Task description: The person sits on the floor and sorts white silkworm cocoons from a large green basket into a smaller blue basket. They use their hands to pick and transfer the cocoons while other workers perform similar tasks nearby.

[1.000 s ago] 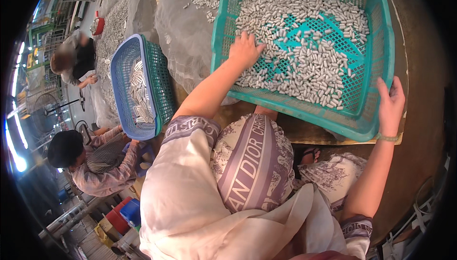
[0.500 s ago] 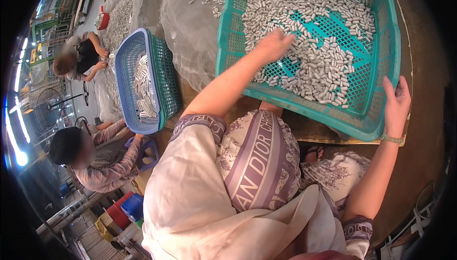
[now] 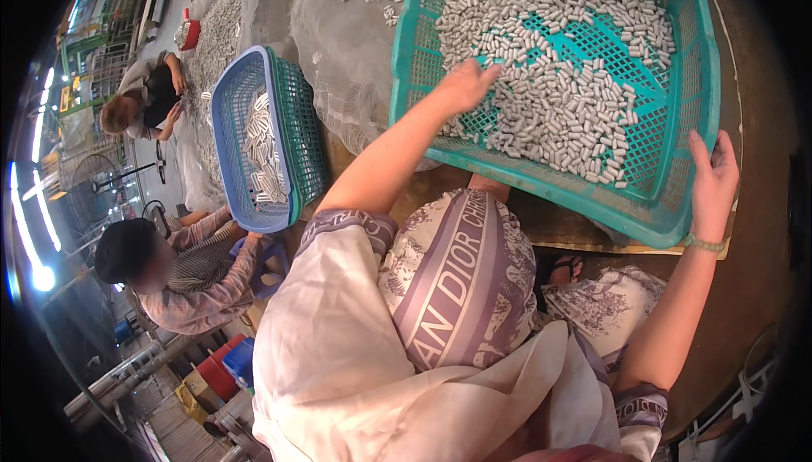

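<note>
1. Since a moment ago my left hand (image 3: 463, 85) has swept from the near-left corner of the green basket (image 3: 677, 208) toward its middle, and the basket has tipped up a little more on my knees.
2. Green basket: it rests tilted on my lap, near rim lowest, far rim against the clear sheet (image 3: 338, 39). If I lift the right side further, I judge it could slide off my knee.
3. Blue basket (image 3: 254, 123): it stands on edge to my left, well apart, with a few pieces in it.
4. Two other people (image 3: 161, 267) sit on the floor beyond it, busy at their own piles.
5. My right hand (image 3: 713, 176) wraps the basket's near-right corner, its grip closed on the rim.
6. My left hand lies flat and loose on the pellets (image 3: 558, 98), grip wide, holding nothing.
7. Pellets: small pale cylinders heaped across the basket's floor; a hard sweep could, I think, flick some over the low rim.
</note>
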### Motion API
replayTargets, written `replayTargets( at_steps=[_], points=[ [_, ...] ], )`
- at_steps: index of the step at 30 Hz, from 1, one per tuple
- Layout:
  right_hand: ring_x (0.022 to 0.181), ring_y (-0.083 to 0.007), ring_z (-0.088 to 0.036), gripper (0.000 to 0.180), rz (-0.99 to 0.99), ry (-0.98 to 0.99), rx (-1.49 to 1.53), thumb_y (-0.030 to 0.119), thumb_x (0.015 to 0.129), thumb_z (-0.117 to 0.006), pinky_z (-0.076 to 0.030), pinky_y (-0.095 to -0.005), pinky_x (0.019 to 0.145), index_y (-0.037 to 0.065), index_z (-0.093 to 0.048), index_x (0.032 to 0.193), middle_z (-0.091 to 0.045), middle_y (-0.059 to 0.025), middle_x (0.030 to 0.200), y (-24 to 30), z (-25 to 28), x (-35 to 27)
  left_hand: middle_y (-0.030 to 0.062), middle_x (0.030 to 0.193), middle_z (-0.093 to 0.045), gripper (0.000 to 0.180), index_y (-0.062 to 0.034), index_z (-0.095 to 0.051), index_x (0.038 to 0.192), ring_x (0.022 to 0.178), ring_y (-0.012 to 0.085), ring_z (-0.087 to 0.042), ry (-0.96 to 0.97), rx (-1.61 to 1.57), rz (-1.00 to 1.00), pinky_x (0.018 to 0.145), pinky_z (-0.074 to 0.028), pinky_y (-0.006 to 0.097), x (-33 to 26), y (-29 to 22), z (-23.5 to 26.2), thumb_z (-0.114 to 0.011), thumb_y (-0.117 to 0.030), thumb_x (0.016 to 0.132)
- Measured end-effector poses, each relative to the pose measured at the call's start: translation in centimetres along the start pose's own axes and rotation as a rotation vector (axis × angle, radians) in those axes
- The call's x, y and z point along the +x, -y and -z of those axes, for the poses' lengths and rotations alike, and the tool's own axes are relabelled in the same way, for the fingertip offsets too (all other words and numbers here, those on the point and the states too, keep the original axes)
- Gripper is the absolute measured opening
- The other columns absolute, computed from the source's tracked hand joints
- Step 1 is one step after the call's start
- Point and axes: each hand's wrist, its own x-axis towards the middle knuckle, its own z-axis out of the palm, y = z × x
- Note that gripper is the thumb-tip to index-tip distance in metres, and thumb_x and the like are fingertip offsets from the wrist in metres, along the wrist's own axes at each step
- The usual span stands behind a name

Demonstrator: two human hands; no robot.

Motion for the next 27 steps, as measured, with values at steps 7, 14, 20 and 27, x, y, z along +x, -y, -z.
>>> replayTargets(
  at_steps=[7, 14, 20, 27],
  points=[
    [0.078, -0.0067, -0.051, 0.019, 0.027, 0.044, 0.006, 0.012, 0.086, -0.059, -0.04, -0.0215, 0.071, -0.003, -0.055, 0.097, -0.06, -0.0035, 0.086, -0.7, 0.2, 0.3, 0.0282, 0.124, -0.046, 0.078, 0.0096, -0.041, 0.122, 0.104, 0.0412, -0.053, 0.39, 0.32, 0.218, 0.092, -0.041, 0.043, -1.9, 1.3, -1.4, -0.03, -0.06, 0.089],
    [0.078, -0.0056, -0.051, 0.02, 0.014, 0.053, 0.044, 0.012, 0.086, -0.059, -0.04, -0.0208, 0.071, -0.003, -0.055, 0.098, -0.06, -0.0032, 0.088, -1.0, 0.4, 0.6, 0.0294, 0.116, -0.052, 0.075, 0.0072, -0.043, 0.12, 0.108, 0.0412, -0.051, 0.148, 0.126, 0.069, 0.095, -0.039, 0.042, -0.1, 2.8, -0.8, -0.032, -0.059, 0.088],
    [0.075, -0.0051, -0.051, 0.02, 0.029, 0.043, 0.036, 0.012, 0.086, -0.06, -0.04, -0.0203, 0.068, -0.003, -0.056, 0.098, -0.06, -0.0029, 0.086, -0.7, 0.0, 0.5, 0.0344, 0.122, -0.045, 0.079, 0.0123, -0.039, 0.123, 0.116, 0.0434, -0.045, 0.209, 0.206, 0.21, 0.099, -0.035, 0.042, -2.4, 2.3, -3.1, -0.031, -0.059, 0.089],
    [0.075, -0.0056, -0.051, 0.021, 0.024, 0.057, 0.026, 0.011, 0.086, -0.06, -0.041, -0.0203, 0.067, -0.005, -0.055, 0.099, -0.06, -0.0037, 0.087, -0.5, 0.2, 0.5, 0.0321, 0.115, -0.051, 0.076, 0.0097, -0.038, 0.118, 0.108, 0.0429, -0.051, 0.081, 0.014, 0.153, 0.093, -0.04, 0.044, -2.5, 3.7, -2.1, -0.041, -0.059, 0.085]
  ],
)
